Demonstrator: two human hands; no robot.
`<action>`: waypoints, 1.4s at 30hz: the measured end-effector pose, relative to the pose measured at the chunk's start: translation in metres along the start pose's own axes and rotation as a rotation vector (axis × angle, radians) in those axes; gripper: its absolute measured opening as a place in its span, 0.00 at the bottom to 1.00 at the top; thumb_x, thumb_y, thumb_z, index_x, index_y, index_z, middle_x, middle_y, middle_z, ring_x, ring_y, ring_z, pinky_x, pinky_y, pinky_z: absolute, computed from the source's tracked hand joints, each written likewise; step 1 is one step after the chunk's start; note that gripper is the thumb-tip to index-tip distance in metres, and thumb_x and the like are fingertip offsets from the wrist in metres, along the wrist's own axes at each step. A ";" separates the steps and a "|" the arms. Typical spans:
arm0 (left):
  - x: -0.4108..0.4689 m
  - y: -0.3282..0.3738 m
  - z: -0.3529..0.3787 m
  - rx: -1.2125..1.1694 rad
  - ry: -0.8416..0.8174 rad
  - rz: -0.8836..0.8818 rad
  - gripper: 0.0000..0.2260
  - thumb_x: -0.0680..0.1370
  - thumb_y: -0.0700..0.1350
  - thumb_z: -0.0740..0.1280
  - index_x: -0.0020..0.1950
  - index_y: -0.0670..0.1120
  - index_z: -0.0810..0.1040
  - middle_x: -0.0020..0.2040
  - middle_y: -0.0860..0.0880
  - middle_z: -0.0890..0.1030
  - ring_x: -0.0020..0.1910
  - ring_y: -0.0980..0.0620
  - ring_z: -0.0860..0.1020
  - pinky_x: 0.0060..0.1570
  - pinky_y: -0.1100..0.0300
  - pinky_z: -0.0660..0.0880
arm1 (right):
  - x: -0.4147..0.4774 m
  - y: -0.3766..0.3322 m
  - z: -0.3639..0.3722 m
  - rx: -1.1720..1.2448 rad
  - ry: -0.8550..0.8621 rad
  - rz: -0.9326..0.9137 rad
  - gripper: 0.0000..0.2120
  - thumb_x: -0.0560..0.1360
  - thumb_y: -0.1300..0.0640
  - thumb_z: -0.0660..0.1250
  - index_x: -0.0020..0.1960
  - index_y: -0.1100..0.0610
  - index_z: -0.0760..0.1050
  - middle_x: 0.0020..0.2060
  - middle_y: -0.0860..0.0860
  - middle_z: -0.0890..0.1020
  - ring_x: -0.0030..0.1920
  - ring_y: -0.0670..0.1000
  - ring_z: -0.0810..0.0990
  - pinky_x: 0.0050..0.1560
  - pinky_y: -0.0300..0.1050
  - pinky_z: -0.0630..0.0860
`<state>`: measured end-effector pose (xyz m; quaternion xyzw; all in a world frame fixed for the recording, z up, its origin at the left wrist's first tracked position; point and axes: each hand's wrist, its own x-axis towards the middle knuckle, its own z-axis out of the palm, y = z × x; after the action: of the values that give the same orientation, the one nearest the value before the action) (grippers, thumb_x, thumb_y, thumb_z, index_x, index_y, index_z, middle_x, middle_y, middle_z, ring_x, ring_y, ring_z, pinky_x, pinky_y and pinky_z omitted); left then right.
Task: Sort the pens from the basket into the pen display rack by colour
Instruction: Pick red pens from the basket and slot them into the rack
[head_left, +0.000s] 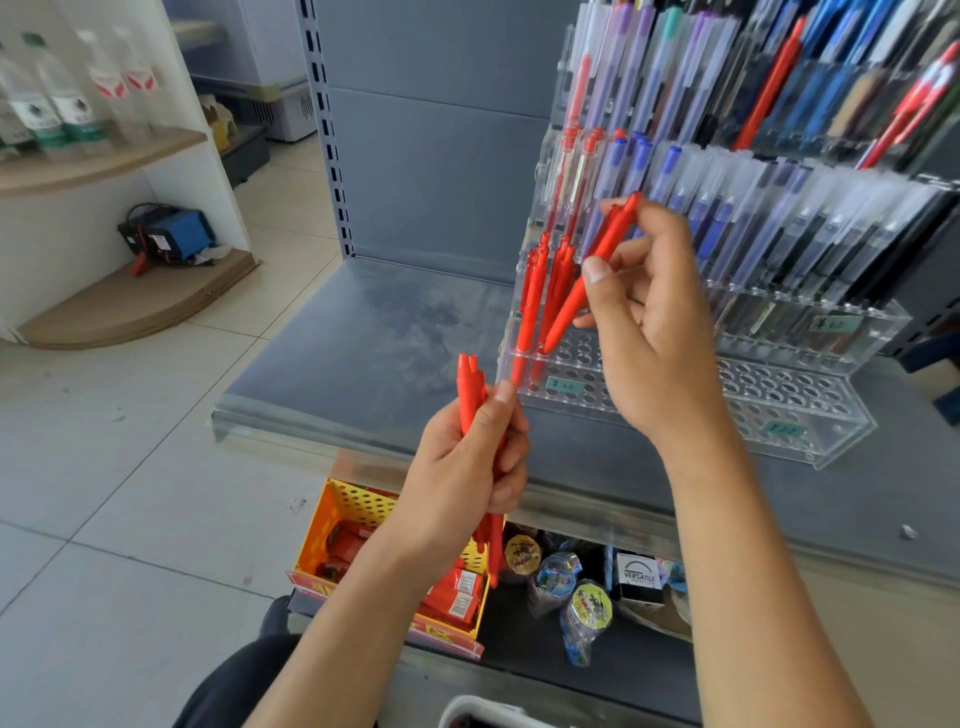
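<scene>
Right hand (649, 322): pinches red pen (608, 244), blocking rack (810, 431)
Left hand (467, 467): grips pen bundle (467, 389)
Yellow crate (358, 499): arm-covered, perhaps red packets

Pale glossy floor tiles (104, 467) spread out in even light. A grey metal shop shelf (374, 332) juts from a grey back panel (431, 130) with a slotted upright (324, 130). Left of it stands a white corner unit (67, 228) with curved wooden shelves (130, 306), the upper one holding clear water bottles (57, 98).
</scene>
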<state>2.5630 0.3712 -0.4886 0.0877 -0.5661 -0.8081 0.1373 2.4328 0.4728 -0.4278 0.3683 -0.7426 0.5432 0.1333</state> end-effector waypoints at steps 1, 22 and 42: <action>0.000 0.000 0.000 0.003 0.001 0.002 0.14 0.82 0.53 0.60 0.44 0.44 0.73 0.32 0.47 0.65 0.26 0.53 0.61 0.28 0.56 0.55 | 0.000 0.002 0.001 -0.012 -0.025 0.014 0.18 0.84 0.52 0.61 0.72 0.53 0.66 0.47 0.46 0.76 0.48 0.53 0.82 0.49 0.53 0.82; 0.008 0.017 0.007 -0.636 0.251 0.165 0.15 0.82 0.54 0.57 0.51 0.45 0.76 0.55 0.41 0.85 0.61 0.43 0.82 0.56 0.49 0.81 | -0.016 -0.009 -0.004 -0.102 -0.750 0.067 0.12 0.68 0.41 0.79 0.41 0.49 0.85 0.37 0.43 0.85 0.40 0.44 0.82 0.41 0.35 0.73; 0.002 0.008 0.001 -0.187 0.017 -0.068 0.18 0.81 0.53 0.58 0.60 0.41 0.78 0.48 0.38 0.85 0.33 0.45 0.84 0.33 0.59 0.82 | -0.002 0.008 -0.015 0.536 -0.015 0.229 0.07 0.83 0.61 0.62 0.59 0.58 0.77 0.46 0.55 0.85 0.43 0.54 0.86 0.39 0.43 0.80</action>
<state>2.5613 0.3688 -0.4803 0.1005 -0.4838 -0.8607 0.1223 2.4255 0.4881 -0.4295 0.3083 -0.6103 0.7288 -0.0366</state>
